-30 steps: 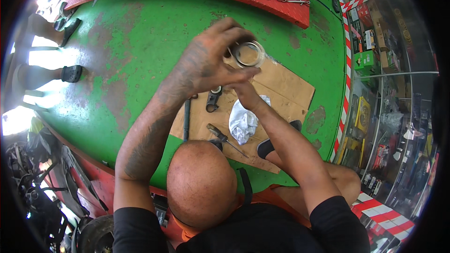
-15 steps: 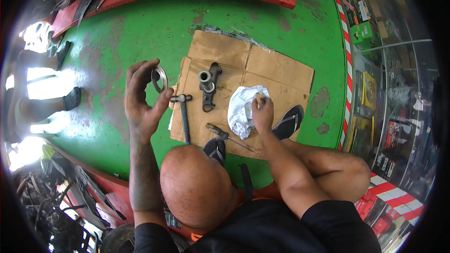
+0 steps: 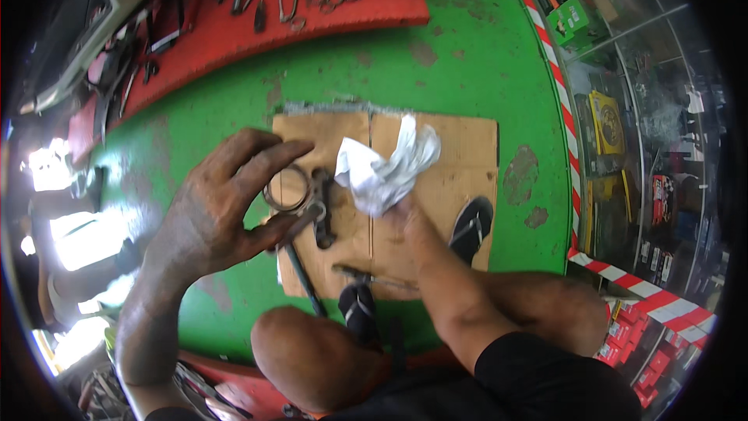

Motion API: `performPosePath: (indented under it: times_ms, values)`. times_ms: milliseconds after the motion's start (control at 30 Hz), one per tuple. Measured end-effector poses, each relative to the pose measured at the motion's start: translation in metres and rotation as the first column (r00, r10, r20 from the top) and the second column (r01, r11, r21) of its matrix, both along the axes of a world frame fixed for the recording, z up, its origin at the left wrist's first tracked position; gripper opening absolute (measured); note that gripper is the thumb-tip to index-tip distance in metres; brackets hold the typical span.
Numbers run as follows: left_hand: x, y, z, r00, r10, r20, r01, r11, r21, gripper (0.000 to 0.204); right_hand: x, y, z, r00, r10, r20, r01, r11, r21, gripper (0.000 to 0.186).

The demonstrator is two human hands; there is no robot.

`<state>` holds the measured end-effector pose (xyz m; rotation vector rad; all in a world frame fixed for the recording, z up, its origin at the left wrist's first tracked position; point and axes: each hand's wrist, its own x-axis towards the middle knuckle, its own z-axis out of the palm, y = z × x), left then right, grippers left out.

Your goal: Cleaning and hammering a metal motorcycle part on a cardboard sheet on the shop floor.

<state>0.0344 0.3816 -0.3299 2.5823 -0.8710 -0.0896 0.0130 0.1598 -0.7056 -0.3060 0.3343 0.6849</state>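
Note:
Raised at the left, my left hand [image 3: 218, 203] holds a thin metal ring [image 3: 287, 208] between thumb and fingers, its round face toward me. A crumpled white cloth [image 3: 382, 175] is bunched up in my right hand [image 3: 399, 214], above the cardboard sheet [image 3: 460, 164]; the cloth hides most of those fingers. Behind the left fingertips lies a dark metal bracket [image 3: 322, 210] with rounded ends, partly covered by the hand. Below it rests a hammer, of which only the handle [image 3: 302, 281] shows. A screwdriver [image 3: 354, 273] lies near my sandal [image 3: 358, 312].
A red platform [image 3: 343, 15] carrying wrenches and other hand tools stands beyond the green floor [image 3: 226, 101]. Red-and-white tape [image 3: 562, 101] edges a glass cabinet [image 3: 623, 109] of boxed parts on the right. My other sandal [image 3: 471, 228] is on the cardboard's right side.
My right hand has lifted the white cloth off the cardboard. My left hand has come inward with the ring, which now faces me. The whole view has shifted and tilted.

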Motion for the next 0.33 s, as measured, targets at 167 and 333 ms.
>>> performPosePath:
  times_ms: [167,333]
  values:
    - [0.059,0.002,0.051,0.975,-0.055,-0.215,0.123,0.941,0.316,0.069,0.001,0.031,0.020,0.999,0.042,-0.024,-0.036,0.979,0.199,0.044]
    - [0.089,-0.004,0.126,0.961,0.059,-0.271,0.035,0.943,0.331,0.071,0.038,0.014,0.109,0.997,0.072,0.013,-0.073,0.961,0.266,0.043]
